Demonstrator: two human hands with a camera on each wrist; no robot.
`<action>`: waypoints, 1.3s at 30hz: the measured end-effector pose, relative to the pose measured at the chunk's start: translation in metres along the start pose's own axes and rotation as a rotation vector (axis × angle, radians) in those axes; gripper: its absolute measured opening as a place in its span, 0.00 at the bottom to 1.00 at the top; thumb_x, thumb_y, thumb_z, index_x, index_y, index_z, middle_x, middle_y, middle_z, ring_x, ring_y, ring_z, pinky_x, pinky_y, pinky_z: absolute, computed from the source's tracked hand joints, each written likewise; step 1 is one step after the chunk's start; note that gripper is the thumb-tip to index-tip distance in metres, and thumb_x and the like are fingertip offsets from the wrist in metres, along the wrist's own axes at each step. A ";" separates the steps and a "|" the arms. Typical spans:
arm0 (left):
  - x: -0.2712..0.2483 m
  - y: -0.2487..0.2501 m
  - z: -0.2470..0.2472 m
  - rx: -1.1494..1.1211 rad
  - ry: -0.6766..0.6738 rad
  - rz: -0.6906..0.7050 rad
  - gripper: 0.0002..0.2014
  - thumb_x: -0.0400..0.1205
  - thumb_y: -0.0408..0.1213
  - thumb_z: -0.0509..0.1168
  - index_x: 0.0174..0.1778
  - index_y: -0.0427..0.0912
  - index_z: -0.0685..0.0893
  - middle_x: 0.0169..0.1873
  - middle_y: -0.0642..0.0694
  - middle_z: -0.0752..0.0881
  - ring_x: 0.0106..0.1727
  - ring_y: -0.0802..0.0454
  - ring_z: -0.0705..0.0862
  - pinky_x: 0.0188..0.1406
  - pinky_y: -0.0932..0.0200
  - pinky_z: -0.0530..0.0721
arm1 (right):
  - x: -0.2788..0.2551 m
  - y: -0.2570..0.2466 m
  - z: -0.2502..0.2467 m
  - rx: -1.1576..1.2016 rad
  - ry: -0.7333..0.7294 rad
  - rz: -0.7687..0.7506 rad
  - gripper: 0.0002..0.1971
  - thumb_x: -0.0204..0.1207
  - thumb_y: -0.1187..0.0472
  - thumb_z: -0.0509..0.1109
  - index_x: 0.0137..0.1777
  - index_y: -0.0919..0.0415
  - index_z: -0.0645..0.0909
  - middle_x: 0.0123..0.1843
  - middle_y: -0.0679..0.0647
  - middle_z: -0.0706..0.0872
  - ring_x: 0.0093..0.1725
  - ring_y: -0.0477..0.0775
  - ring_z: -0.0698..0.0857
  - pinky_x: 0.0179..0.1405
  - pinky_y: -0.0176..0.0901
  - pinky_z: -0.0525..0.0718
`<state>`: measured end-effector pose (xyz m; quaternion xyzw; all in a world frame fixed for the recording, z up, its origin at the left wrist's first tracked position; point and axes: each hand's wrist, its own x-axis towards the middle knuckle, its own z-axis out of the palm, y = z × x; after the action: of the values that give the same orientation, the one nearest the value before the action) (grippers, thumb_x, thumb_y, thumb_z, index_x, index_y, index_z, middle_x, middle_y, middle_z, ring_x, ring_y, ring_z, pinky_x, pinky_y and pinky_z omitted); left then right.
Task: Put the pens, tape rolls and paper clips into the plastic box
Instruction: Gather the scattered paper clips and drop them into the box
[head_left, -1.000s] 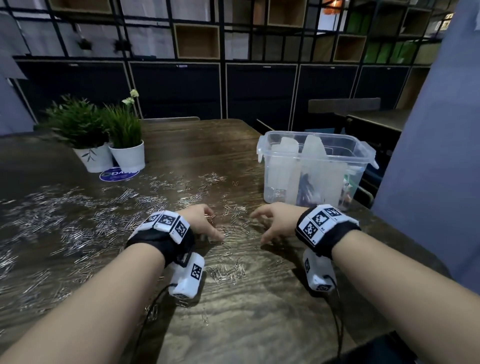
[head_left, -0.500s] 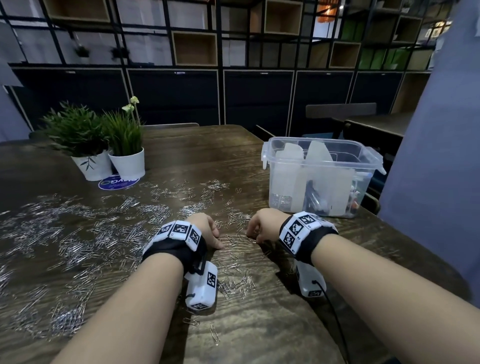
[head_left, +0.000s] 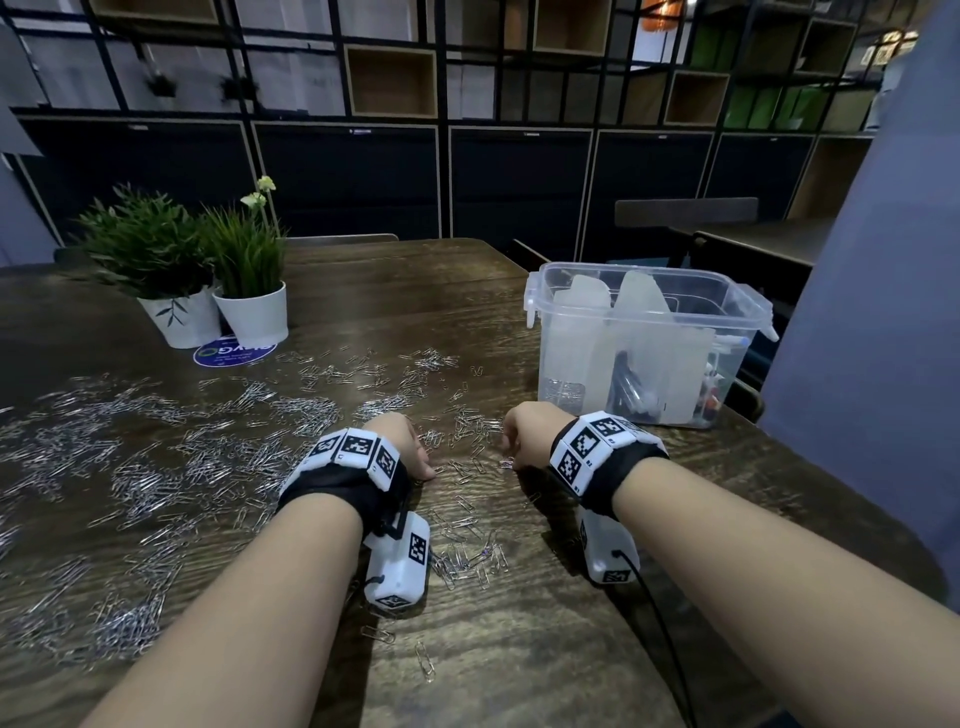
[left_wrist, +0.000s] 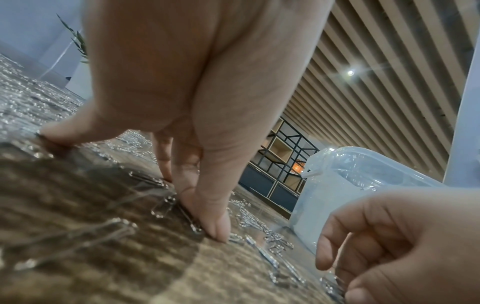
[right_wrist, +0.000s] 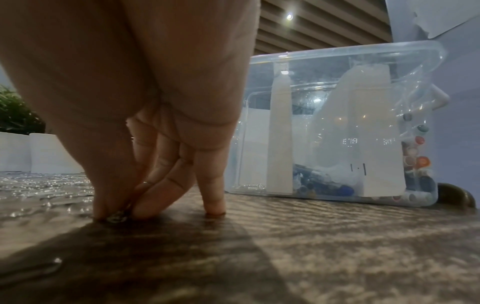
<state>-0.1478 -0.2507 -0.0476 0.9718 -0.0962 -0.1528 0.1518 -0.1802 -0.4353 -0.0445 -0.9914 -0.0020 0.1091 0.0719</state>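
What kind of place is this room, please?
Probably an office or shared workspace: a grid of wall shelves above dark cabinets, wooden tables with potted plants, and a second table behind.

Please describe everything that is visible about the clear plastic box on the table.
The plastic box is a clear, rectangular container with a thick rim, side latch tabs and no lid on it. It stands upright on the dark wooden table, near the far right edge, beyond the right hand, which does not touch it. Frosted white upright pieces stand inside, apparently dividers. Pens lie at the bottom, and small coloured round ends show at the right wall. Neither hand touches it.
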 end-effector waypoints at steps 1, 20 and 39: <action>0.000 0.001 0.000 0.008 -0.006 0.000 0.15 0.75 0.43 0.75 0.54 0.39 0.88 0.51 0.47 0.89 0.57 0.50 0.85 0.58 0.59 0.80 | 0.001 0.000 0.001 -0.022 -0.004 0.009 0.08 0.76 0.64 0.73 0.54 0.63 0.88 0.55 0.56 0.90 0.56 0.58 0.87 0.54 0.44 0.84; 0.002 -0.002 -0.003 0.010 0.007 0.024 0.08 0.76 0.40 0.75 0.43 0.45 0.82 0.33 0.56 0.82 0.41 0.55 0.82 0.39 0.66 0.77 | -0.036 0.020 -0.084 0.519 0.510 -0.140 0.01 0.77 0.64 0.73 0.45 0.59 0.85 0.42 0.46 0.87 0.44 0.44 0.86 0.49 0.36 0.84; 0.001 0.007 -0.004 0.216 -0.073 -0.020 0.18 0.82 0.46 0.67 0.61 0.38 0.84 0.57 0.45 0.87 0.55 0.51 0.84 0.52 0.62 0.80 | -0.038 0.065 -0.105 0.462 0.713 -0.123 0.07 0.74 0.56 0.78 0.49 0.54 0.85 0.48 0.48 0.85 0.40 0.42 0.80 0.40 0.33 0.76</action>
<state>-0.1467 -0.2570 -0.0420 0.9772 -0.1081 -0.1781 0.0410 -0.1950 -0.5151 0.0553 -0.9230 -0.0116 -0.2473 0.2947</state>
